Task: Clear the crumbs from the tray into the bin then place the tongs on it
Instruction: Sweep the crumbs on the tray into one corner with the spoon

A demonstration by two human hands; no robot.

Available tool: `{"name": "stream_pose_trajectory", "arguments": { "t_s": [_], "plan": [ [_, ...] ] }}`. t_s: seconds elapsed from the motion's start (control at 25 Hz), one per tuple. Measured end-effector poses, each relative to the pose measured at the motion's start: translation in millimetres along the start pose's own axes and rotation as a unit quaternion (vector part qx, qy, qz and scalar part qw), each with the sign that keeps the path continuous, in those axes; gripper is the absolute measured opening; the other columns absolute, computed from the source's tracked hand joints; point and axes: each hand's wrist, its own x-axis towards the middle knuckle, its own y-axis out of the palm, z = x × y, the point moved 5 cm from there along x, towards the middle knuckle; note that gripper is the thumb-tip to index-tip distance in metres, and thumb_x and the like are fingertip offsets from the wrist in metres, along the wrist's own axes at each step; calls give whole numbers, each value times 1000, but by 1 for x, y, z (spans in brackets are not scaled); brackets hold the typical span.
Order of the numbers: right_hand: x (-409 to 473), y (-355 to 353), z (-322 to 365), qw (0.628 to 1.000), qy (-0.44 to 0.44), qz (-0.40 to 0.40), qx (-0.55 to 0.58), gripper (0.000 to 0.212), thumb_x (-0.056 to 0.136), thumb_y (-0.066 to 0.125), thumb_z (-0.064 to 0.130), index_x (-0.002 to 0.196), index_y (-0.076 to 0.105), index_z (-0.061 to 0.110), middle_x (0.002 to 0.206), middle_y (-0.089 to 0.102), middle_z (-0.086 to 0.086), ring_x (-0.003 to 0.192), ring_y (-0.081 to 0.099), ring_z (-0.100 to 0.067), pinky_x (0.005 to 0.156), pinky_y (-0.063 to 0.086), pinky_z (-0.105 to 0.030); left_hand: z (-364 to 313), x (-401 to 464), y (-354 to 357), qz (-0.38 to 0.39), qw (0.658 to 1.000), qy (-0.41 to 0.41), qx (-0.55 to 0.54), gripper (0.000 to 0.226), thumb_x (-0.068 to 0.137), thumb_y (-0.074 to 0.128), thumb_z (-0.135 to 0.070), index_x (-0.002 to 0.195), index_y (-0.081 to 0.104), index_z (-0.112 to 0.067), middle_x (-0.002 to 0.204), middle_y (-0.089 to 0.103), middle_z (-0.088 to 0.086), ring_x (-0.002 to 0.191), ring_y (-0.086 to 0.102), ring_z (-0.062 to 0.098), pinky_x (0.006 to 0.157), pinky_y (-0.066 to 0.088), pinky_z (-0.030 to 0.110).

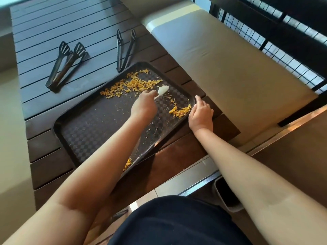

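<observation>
While the tray [92, 137] is steadied at its right rim by the loosely curled right hand [200, 114], a white spoon [162, 91], pinched in the left hand [144, 105], is raked through orange crumbs [134, 84]; gathering toward the bin [227, 197] seems next, tongs [66, 65] lying untouched beyond the tray

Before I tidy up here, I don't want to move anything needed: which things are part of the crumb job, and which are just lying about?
In the job: tray, crumbs, spoon in the left hand, right hand on the tray's edge, two tongs, bin.

Just there: table, bench, railing.
</observation>
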Motion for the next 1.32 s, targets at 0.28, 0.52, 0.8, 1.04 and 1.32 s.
{"name": "stream_pose_trajectory", "arguments": {
  "t_s": [0.28,0.52,0.8,1.04,1.32],
  "plan": [
    [0,0,0,1000,0,-1,6,41,95,34,13,135,42,8,125,57,-14,114,50,-30,95,35,-42,0,-44,17,47,996,7,-78,28,87,54,-13,113,61,-21,108,58,5,77,61,21,70,56,42],
    [-1,-1,2,1000,-2,1,9,41,96,33,13,136,42,8,126,56,-14,115,50,-29,96,35,-42,10,-23,4,19,997,-56,-54,42,86,45,2,122,55,-17,116,53,8,83,60,26,75,55,44],
    [0,-1,2,1000,0,6,9,41,96,33,13,136,41,8,128,56,-14,116,49,-29,97,34,-42,-1,-18,7,31,998,-23,-58,35,87,54,-7,119,58,-21,112,57,5,73,62,18,63,56,36],
    [0,-2,1,1000,5,6,13,42,96,31,14,136,40,8,129,54,-14,118,47,-29,100,33,-42,-36,-18,21,36,992,101,61,47,86,47,-1,123,57,-27,115,55,3,87,60,25,67,50,33],
    [1,-2,1,1000,7,7,5,42,95,33,12,136,41,8,127,56,-14,116,48,-30,98,32,-42,-15,-29,1,83,983,143,74,28,87,53,-20,104,66,-39,117,57,-8,90,57,14,66,43,26]
  ]
}}
